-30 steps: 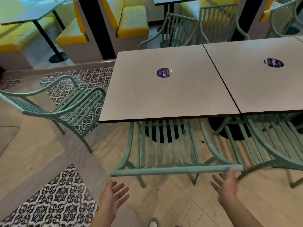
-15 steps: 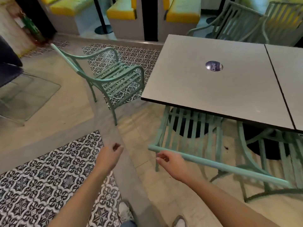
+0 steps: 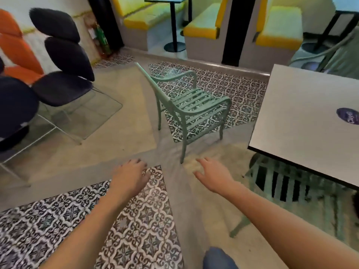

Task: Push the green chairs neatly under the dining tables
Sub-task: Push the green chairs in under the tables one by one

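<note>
While a green chair stands out on the floor, well left of the tabletop and ahead of both hands, neither touches it. Left hand hangs palm down with fingers loosely curled, empty. Right hand reaches forward, fingers spread, empty, near the chair's front leg. Another green chair sits tucked under the tabletop. Black cushioned seats stand at left, yellow booths behind.

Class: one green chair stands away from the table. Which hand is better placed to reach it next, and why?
Probably the right hand: open and empty, just short of the green chair's near front leg. The left hand, also empty, hangs farther left over patterned tiles.
</note>
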Tool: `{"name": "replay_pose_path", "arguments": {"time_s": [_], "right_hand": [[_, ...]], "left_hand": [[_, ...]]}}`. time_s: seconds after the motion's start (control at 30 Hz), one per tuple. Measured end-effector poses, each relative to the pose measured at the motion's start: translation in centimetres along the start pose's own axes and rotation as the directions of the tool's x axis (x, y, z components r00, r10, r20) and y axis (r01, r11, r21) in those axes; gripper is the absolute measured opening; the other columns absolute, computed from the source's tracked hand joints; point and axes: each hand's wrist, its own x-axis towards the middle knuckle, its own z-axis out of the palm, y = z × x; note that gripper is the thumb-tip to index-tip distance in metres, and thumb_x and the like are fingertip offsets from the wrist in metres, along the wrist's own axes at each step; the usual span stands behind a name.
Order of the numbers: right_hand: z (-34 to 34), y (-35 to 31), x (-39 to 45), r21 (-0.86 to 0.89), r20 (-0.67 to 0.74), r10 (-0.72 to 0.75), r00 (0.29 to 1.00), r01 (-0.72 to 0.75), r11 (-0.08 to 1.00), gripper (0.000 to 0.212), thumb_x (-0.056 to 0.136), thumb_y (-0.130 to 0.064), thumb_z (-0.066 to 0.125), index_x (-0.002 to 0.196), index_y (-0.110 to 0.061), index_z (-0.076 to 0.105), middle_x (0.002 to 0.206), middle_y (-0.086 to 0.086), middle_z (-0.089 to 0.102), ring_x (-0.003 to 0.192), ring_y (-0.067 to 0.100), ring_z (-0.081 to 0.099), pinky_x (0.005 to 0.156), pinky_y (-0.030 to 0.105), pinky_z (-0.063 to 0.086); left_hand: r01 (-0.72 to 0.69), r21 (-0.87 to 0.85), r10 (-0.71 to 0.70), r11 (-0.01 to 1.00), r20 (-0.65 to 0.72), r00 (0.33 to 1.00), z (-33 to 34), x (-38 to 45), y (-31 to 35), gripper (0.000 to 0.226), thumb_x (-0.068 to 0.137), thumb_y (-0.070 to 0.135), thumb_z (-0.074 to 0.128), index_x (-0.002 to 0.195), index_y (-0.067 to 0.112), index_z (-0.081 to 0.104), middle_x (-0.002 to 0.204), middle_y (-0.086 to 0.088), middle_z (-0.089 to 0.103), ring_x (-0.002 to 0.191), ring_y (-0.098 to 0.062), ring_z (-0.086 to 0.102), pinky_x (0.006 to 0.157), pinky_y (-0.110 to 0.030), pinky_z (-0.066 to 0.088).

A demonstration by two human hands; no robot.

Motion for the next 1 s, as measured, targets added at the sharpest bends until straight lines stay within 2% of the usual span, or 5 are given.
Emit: {"name": "replay_pose_path", "arguments": {"time_s": [0.13,0.3,0.43,0.77,1.0], "right_hand": [[-1.0,-2.5,9.3,0.091,-0.090,0.009,0.996,-0.001,0.996,0.050,0.092,-0.040,0.051,0.137,-0.018,0.047,0.135,0.006,0.051,0.124,0.029,0.046,0.102,0.041,0.041],[-2.2,-4.5,23.2,0.166,-0.170,0.026,0.985,0.003,0.986,0.050,0.092,-0.042,0.051,0.135,-0.017,0.047,0.129,0.008,0.054,0.120,0.029,0.049,0.099,0.043,0.044],[-3.4,-5.9,32.0,0.175,-0.160,0.045,0.986,-0.016,0.984,0.050,0.092,-0.043,0.051,0.134,-0.016,0.047,0.125,0.007,0.055,0.112,0.027,0.051,0.092,0.040,0.047],[-5.6,-8.9,51.7,0.048,-0.099,0.098,0.990,-0.093,0.994,0.048,0.092,-0.044,0.049,0.134,-0.021,0.043,0.123,0.004,0.053,0.103,0.022,0.054,0.081,0.039,0.053],[-2.8,-10.5,62.3,0.023,0.012,0.214,0.977,-0.215,0.976,0.059,0.093,-0.048,0.049,0.145,-0.024,0.034,0.132,0.004,0.050,0.114,0.023,0.051,0.093,0.039,0.048]], "left_hand": [[0.114,-0.137,-0.119,0.984,-0.033,0.992,-2.8,6.4,-5.3,0.037,0.095,0.033,0.055,0.125,0.014,0.060,0.130,-0.007,0.057,0.118,-0.028,0.053,0.097,-0.035,0.040],[0.109,0.039,-0.104,0.993,-0.103,0.989,-7.0,16.8,-10.3,0.039,0.094,0.039,0.052,0.126,0.019,0.059,0.128,-0.004,0.058,0.117,-0.027,0.054,0.094,-0.038,0.043],[0.012,0.207,0.011,0.978,-0.112,0.994,-10.7,24.8,-12.1,0.042,0.094,0.041,0.049,0.132,0.022,0.054,0.131,0.000,0.054,0.120,-0.024,0.051,0.094,-0.038,0.040],[-0.192,0.300,0.202,0.934,-0.001,0.979,-13.3,48.7,-18.1,0.047,0.090,0.040,0.053,0.134,0.023,0.049,0.133,-0.004,0.052,0.122,-0.026,0.050,0.101,-0.039,0.041],[-0.500,0.300,0.460,0.813,0.195,0.866,-10.5,64.8,-22.3,0.060,0.086,0.036,0.059,0.141,0.021,0.038,0.140,-0.008,0.043,0.128,-0.030,0.041,0.106,-0.042,0.034]]}}
